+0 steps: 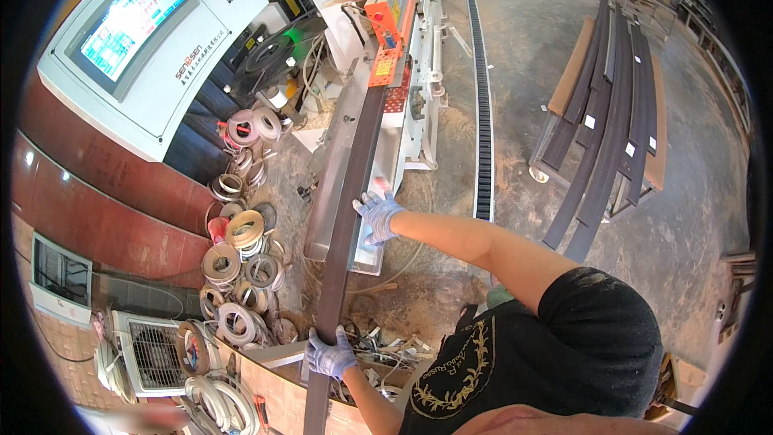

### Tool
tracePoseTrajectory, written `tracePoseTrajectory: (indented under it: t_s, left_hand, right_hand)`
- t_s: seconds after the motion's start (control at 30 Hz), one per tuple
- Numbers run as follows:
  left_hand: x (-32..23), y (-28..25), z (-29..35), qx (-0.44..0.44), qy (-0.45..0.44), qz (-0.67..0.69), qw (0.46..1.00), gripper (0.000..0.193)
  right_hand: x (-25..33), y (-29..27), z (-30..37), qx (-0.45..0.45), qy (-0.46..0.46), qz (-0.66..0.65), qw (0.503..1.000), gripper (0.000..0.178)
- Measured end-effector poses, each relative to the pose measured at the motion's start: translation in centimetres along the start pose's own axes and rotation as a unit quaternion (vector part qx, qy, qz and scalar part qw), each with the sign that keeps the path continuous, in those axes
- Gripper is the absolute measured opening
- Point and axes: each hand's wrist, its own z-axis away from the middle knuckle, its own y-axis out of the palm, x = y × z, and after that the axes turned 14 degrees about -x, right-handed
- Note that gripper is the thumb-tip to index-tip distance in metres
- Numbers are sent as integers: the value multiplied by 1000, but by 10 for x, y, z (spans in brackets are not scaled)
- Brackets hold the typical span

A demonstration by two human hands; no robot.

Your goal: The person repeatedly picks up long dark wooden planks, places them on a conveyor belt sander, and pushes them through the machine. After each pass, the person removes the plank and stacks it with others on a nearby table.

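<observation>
A long, narrow dark-brown board runs from an edge-banding machine down past the lower edge. My left hand, in a pale grey-purple glove, grips the board near its lower part, fingers over its top. Farther up, my gloved right hand lies at the board's right edge with fingers spread, the fingertips touching it. An orange guard sits over the board's far end, which is hidden there. A metal side table flanks the board on its left.
A control panel with a lit screen stands at the upper left. Rolls of edge tape lie heaped left of the board. Several dark strips rest on a cart at the right. A black roller track runs along the floor.
</observation>
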Motion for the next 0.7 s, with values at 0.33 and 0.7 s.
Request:
tracePoseTrajectory:
  t_s: [0.33,0.7]
  left_hand:
    - [-42,13,-10,3,16,-11,1000,75]
    - [-138,37,-4,-142,205,112,962,71]
  right_hand:
    - [-34,-15,-22,-26,19,-17,999,104]
    - [-102,-6,-29,-78,16,-113,990,88]
